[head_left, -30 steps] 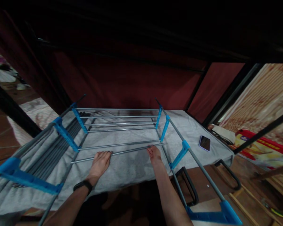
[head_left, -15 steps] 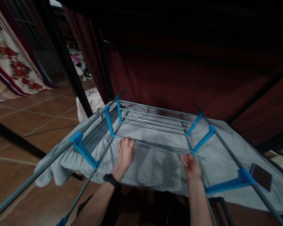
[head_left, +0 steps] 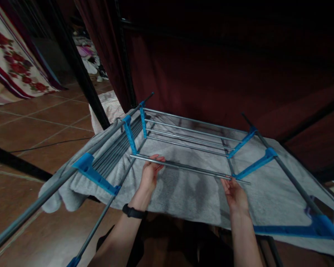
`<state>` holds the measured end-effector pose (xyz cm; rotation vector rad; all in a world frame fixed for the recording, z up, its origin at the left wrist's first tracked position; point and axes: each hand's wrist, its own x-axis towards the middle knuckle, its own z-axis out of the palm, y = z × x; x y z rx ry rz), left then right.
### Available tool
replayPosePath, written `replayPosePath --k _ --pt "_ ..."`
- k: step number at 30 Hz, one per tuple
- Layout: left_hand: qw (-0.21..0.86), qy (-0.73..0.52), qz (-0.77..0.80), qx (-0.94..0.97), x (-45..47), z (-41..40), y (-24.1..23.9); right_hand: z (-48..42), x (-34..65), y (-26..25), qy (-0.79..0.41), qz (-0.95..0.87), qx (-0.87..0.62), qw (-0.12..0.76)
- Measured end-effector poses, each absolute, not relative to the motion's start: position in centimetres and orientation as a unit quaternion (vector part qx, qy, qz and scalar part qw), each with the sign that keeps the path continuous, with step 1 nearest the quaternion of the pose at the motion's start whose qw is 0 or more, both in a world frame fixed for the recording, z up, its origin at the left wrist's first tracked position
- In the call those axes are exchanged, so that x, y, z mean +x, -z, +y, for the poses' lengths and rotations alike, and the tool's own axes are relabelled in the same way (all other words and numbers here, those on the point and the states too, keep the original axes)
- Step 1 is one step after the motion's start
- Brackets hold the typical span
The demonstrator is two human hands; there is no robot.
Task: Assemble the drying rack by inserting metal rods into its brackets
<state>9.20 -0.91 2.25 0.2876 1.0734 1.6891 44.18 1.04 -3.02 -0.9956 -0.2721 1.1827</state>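
Observation:
My left hand (head_left: pixel 149 173), with a black band at its wrist, has its fingers curled around a thin metal rod (head_left: pixel 189 169) from below. My right hand (head_left: pixel 236 193) pinches the same rod near its right end. The rod appears to lie close along a second one; I cannot tell them fully apart. Its left end reaches the lower tip of a blue plastic bracket (head_left: pixel 130 135). On the right it runs past the tip of another blue bracket (head_left: pixel 254 165). These brackets belong to a metal-tube rack frame, with several rods (head_left: pixel 189 129) fitted across its far part.
Several loose rods (head_left: pixel 115 152) lie on the grey blanket (head_left: pixel 180 200) at left. A dark phone (head_left: pixel 323 208) rests at right, partly behind the frame. Black posts (head_left: pixel 80 70) and a dark red curtain (head_left: pixel 200 81) surround the bed. Tiled floor (head_left: pixel 44 122) shows at left.
My left hand has turned from over the rod to under it. The rod's left end now sticks out at the left bracket. My right hand still pinches it; the view has shifted.

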Motion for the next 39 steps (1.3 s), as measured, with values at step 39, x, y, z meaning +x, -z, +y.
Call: replayPosePath --k 39 --pt "0.587 -0.683 0.427 -0.083 10.3 1.4 -1.2 1.5 46.3 2.3 -0.507 -0.060 -0.486 0.709"
